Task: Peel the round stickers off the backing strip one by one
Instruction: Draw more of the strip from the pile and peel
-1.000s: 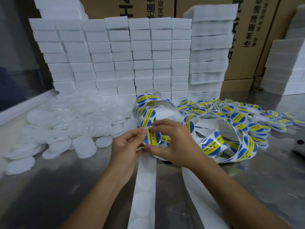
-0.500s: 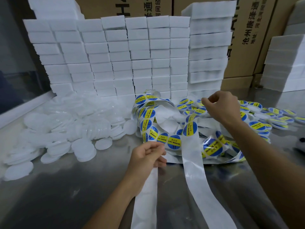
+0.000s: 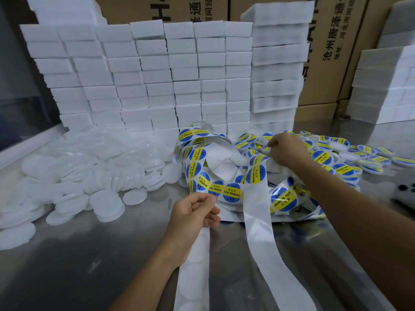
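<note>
left hand: down near the middle of the table, fingers curled and pinching the backing strip right where the stickers end; the bare part of the strip hangs down toward the camera

right hand: reaching out over the pile of labelled discs at the right, fingers bent down. Looks like it's pinching something at the fingertips, but honestly can't tell what, or whether it's holding anything at all

round stickers: blue with a yellow band, reads "SOLDERING PASTE". Loads still on the strip, which loops and tangles in a heap between the two hands

second bare strip: another peeled length, runs from the heap down to the bottom edge, just right of the left arm

plain white discs: big loose pile on the left

white foam blocks: stacked like a wall at the back, cardboard boxes behind them

table: shiny metal
</note>
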`<state>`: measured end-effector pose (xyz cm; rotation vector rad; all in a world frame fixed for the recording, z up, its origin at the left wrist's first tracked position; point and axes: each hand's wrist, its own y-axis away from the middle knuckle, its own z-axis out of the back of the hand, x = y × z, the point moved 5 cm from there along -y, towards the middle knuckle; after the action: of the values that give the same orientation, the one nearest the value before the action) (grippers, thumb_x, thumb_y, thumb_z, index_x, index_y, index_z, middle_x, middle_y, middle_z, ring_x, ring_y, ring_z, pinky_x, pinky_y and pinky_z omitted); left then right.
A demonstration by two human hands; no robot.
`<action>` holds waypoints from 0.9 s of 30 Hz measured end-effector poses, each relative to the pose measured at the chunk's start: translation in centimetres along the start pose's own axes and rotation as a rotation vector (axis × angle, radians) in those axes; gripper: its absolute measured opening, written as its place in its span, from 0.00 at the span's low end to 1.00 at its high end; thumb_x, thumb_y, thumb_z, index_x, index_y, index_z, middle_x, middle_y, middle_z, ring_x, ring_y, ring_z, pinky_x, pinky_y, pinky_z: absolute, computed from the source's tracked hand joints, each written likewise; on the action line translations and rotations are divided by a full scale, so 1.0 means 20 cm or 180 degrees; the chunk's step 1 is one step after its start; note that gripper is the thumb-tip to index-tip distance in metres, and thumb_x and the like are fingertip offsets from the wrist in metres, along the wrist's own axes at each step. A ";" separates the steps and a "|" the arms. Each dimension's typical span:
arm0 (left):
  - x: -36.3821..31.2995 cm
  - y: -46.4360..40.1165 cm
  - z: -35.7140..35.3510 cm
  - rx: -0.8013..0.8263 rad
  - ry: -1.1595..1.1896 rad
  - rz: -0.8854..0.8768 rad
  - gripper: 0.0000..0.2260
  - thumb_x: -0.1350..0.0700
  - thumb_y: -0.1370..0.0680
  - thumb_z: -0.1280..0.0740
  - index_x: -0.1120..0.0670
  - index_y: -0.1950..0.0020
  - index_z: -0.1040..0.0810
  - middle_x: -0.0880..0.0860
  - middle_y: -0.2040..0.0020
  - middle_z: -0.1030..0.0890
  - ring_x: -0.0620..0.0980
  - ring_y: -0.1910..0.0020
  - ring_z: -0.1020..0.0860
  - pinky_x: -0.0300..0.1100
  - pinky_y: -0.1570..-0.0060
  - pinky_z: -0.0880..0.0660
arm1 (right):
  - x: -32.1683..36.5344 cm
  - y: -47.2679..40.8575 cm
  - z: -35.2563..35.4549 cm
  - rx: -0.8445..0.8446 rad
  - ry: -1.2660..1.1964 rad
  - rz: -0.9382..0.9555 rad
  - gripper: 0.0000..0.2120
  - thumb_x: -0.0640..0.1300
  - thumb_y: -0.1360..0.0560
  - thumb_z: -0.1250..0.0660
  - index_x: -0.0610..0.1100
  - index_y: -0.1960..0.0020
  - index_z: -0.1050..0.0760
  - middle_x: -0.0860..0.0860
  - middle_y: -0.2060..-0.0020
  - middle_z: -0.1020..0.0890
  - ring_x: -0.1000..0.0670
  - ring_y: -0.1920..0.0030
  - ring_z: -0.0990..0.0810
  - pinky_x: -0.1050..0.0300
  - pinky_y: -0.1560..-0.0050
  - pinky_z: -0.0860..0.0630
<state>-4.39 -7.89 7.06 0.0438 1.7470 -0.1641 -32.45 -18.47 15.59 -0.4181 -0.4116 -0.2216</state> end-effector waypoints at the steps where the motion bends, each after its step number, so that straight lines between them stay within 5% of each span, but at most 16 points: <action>1: 0.00 0.00 0.00 -0.0003 0.0003 0.0002 0.05 0.60 0.23 0.31 0.60 0.53 0.17 0.57 0.65 0.18 0.52 0.67 0.19 0.41 0.65 0.21 | 0.02 0.04 0.02 -0.0241 -0.0183 0.0015 0.13 0.39 0.24 0.37 0.45 0.43 0.19 0.42 0.49 0.16 0.40 0.50 0.20 0.53 0.57 0.26; 4: -0.01 0.01 0.00 -0.0006 0.0016 0.0016 0.05 0.61 0.23 0.31 0.61 0.53 0.18 0.57 0.65 0.18 0.51 0.68 0.19 0.41 0.66 0.21 | 0.07 0.19 0.07 -0.0668 -0.0366 -0.0036 0.14 0.53 0.22 0.39 0.46 0.44 0.21 0.44 0.55 0.17 0.43 0.56 0.22 0.55 0.61 0.31; 8: -0.02 0.02 -0.01 -0.0020 -0.0003 -0.0005 0.05 0.61 0.22 0.32 0.61 0.53 0.18 0.57 0.66 0.18 0.51 0.68 0.20 0.40 0.66 0.21 | 0.12 0.35 0.07 -0.0245 -0.0155 -0.0307 0.32 0.72 0.26 0.46 0.47 0.40 0.26 0.46 0.54 0.17 0.42 0.48 0.20 0.50 0.53 0.26; 10: -0.03 0.02 -0.01 -0.0041 -0.0006 -0.0002 0.04 0.61 0.22 0.32 0.61 0.53 0.18 0.56 0.66 0.18 0.51 0.68 0.20 0.40 0.67 0.21 | 0.16 0.41 0.06 0.0010 -0.0640 -0.0154 0.25 0.68 0.26 0.40 0.49 0.41 0.26 0.49 0.58 0.17 0.47 0.53 0.19 0.53 0.55 0.25; 13: -0.02 0.02 -0.01 -0.0069 -0.0014 0.0019 0.04 0.61 0.23 0.32 0.61 0.54 0.18 0.57 0.66 0.18 0.51 0.69 0.20 0.40 0.67 0.21 | 0.25 0.48 0.04 -0.0020 -0.1572 0.0384 0.07 0.46 0.26 0.29 0.48 0.48 0.20 0.51 0.63 0.18 0.54 0.64 0.22 0.57 0.62 0.27; 18: -0.02 0.02 -0.01 -0.0032 0.0146 0.0022 0.03 0.62 0.24 0.30 0.57 0.53 0.17 0.58 0.61 0.16 0.51 0.66 0.18 0.42 0.65 0.21 | 0.37 0.59 -0.01 0.0606 -0.2929 0.0515 0.28 0.29 0.29 0.30 0.55 0.37 0.24 0.49 0.42 0.19 0.44 0.53 0.15 0.47 0.50 0.17; 20: -0.03 0.02 -0.01 -0.0028 0.0291 0.0069 0.05 0.61 0.25 0.29 0.54 0.51 0.16 0.57 0.56 0.14 0.52 0.60 0.16 0.42 0.62 0.20 | 0.42 0.62 -0.02 0.0929 -0.3217 0.0673 0.35 0.26 0.30 0.31 0.59 0.34 0.27 0.51 0.42 0.18 0.37 0.50 0.17 0.39 0.48 0.19; 24: -0.04 0.02 -0.02 0.0230 0.0552 0.0115 0.17 0.56 0.29 0.25 0.56 0.42 0.18 0.59 0.45 0.16 0.58 0.45 0.18 0.52 0.44 0.22 | 0.49 0.69 -0.05 0.1536 -0.3286 0.0987 0.43 0.24 0.30 0.33 0.57 0.25 0.37 0.63 0.42 0.19 0.43 0.48 0.15 0.43 0.46 0.18; 27: -0.06 0.03 -0.02 0.0402 0.0672 0.0046 0.18 0.54 0.30 0.27 0.57 0.41 0.18 0.61 0.42 0.18 0.59 0.43 0.19 0.54 0.40 0.25 | 0.52 0.73 -0.07 0.1815 -0.3154 0.1083 0.46 0.21 0.31 0.35 0.52 0.21 0.43 0.57 0.33 0.24 0.45 0.40 0.19 0.41 0.42 0.22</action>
<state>-4.55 -7.18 8.25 0.1711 1.9445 -0.2669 -18.38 -7.39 13.83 0.0043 -1.3202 0.4617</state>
